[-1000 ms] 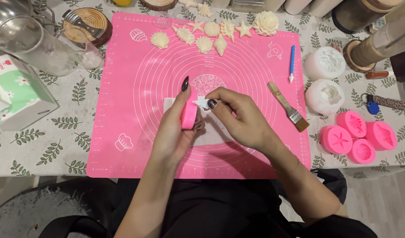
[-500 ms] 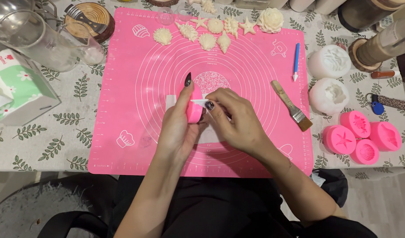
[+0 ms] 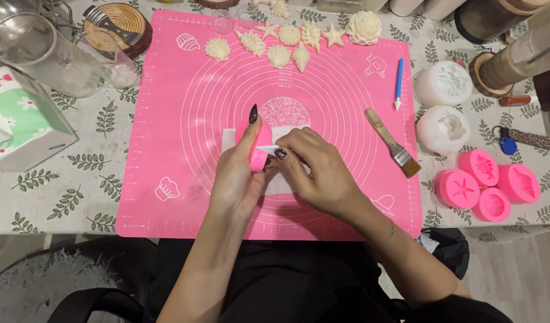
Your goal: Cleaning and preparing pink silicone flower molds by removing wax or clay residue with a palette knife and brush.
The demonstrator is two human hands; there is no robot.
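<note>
My left hand (image 3: 238, 179) grips a small pink silicone mould (image 3: 260, 158) upright over the middle of the pink baking mat (image 3: 167, 107). My right hand (image 3: 314, 170) pinches a thin white pointed piece (image 3: 267, 148) at the mould's side. A white slab (image 3: 229, 140) lies on the mat partly under my hands. Along the mat's far edge lies a row of several cream shell and starfish casts (image 3: 279, 55).
To the right lie a brush (image 3: 392, 142), a blue-handled tool (image 3: 398, 82), two white moulds (image 3: 443, 84) and several pink moulds (image 3: 487, 182). At left stand a glass jug (image 3: 38, 54) and a green and white box (image 3: 20, 122). A cream rose cast (image 3: 364, 27) sits far right on the mat.
Both hands stay together at the mat's centre; my right fingers have shifted on the mould and now pinch the white piece at its side. The camera view moved slightly.
</note>
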